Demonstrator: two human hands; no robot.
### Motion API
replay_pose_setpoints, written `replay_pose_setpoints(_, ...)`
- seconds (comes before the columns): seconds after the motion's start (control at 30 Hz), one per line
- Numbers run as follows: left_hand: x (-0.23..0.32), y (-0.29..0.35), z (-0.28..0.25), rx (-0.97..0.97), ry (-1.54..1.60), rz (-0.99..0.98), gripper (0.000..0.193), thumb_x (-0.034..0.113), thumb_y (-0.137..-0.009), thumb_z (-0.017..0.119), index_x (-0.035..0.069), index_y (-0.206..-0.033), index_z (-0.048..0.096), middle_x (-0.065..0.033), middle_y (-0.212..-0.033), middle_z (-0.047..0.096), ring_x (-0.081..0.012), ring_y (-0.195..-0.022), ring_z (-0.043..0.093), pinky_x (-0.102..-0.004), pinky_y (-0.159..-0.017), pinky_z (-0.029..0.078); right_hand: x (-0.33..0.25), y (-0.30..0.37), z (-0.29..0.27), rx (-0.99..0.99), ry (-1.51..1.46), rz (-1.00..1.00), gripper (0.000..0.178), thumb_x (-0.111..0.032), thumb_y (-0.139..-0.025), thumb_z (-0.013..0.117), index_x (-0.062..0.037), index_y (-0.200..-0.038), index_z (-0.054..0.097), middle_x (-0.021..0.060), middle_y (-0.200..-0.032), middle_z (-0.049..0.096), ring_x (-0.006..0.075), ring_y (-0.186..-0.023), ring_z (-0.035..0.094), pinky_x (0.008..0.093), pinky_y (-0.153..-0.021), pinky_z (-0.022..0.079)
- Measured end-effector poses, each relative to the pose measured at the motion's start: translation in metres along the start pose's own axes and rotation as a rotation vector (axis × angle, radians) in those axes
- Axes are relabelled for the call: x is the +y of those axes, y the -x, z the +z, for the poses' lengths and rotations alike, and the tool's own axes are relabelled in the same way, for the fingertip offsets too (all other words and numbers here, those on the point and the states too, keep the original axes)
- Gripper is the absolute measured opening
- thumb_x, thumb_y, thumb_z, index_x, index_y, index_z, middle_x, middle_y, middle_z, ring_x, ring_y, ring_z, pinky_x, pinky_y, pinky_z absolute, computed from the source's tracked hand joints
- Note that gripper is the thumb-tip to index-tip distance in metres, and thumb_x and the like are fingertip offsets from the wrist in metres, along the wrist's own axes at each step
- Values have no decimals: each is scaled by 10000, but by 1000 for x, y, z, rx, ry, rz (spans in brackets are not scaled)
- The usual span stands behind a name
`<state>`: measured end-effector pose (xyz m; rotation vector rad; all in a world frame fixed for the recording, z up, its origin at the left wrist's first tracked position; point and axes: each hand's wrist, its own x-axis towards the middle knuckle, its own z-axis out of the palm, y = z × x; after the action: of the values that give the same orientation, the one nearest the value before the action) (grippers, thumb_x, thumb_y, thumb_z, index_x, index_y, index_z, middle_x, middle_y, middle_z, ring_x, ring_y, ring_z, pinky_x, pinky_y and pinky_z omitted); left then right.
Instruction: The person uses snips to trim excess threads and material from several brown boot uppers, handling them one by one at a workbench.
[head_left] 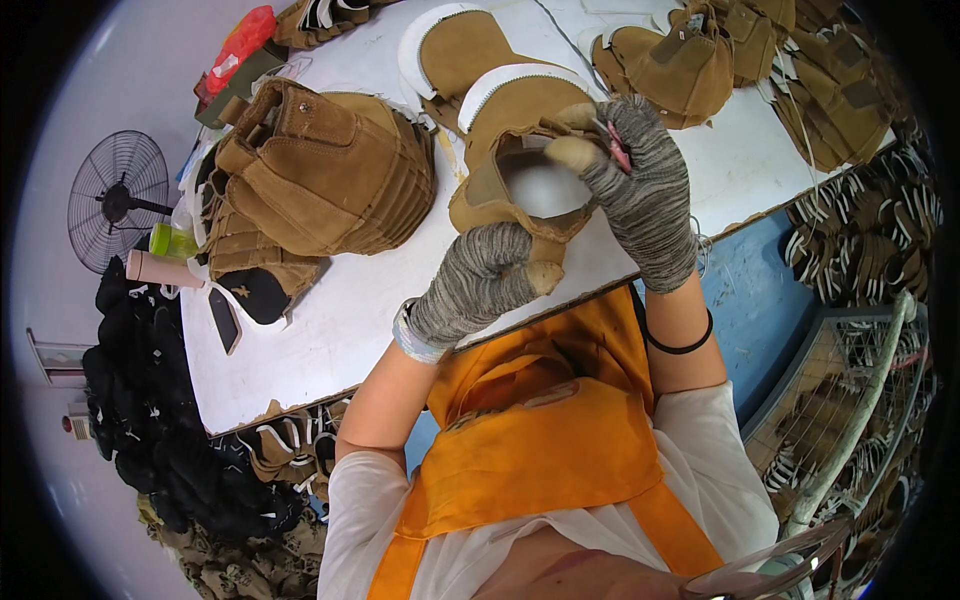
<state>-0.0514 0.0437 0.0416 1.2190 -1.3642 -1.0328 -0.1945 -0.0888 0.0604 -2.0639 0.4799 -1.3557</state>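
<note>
A brown suede shoe upper (485, 205), its collar forming an open ring, is held just above the table's near edge. My left hand (475, 283), in a grey knitted glove with bare fingertips, pinches its near lower edge. The far right side of the upper is gripped by my right hand (645, 190), gloved the same way. A small pink object (617, 148) shows at the fingers of that hand; its kind is unclear. Just beyond lie brown suede pieces (465, 62) with white curved edges. To the left, a tall stack of brown uppers (320, 175) stands close by.
The white table (300, 350) carries more brown uppers (680, 70) at the far right. A phone (225, 322) and a pink tumbler (160, 268) lie at its left edge, near a fan (117, 203). A wire cart (820, 400) stands at the right, and dark piles (170, 430) at the lower left.
</note>
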Motion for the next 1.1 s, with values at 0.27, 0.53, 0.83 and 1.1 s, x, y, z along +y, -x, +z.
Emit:
replay_pose_setpoints(0.27, -5, 1, -10, -122, -70, 33, 309, 256, -821, 694, 41, -1038, 644, -43, -981, 648, -138, -929, 585, -287, -829, 462, -3, -3, 8, 70, -142, 97, 182, -45, -750, 682, -26, -917, 612, 83, -926, 622, 218, -834, 610, 300, -742, 501)
replay_pose_setpoints(0.53, -5, 2, -4, -194, -378, 159, 224, 216, -829, 672, 73, -1001, 664, -84, -926, 658, -248, -905, 614, -323, -809, 476, 3, -7, -2, -118, 328, -76, 164, -29, -835, 609, 8, -992, 580, 99, -947, 631, 176, -791, 618, 277, -719, 509)
replay_pose_setpoints(0.83, -10, 2, 5, -37, -275, 219, 226, 215, -788, 706, 29, -910, 669, -77, -851, 665, -213, -811, 623, -314, -740, 481, 37, -5, 3, -94, 295, -118, 387, -1, -778, 598, -45, -1162, 572, 158, -922, 609, 304, -778, 608, 358, -694, 513)
replay_pose_setpoints(1.1, -2, 8, 3, -37, -133, 29, 189, 181, -837, 661, 45, -968, 665, -82, -908, 650, -216, -860, 606, -307, -783, 474, 41, -1, 1, -28, 344, -234, 429, -1, -803, 573, -110, -1217, 560, 134, -960, 614, 291, -777, 603, 335, -681, 510)
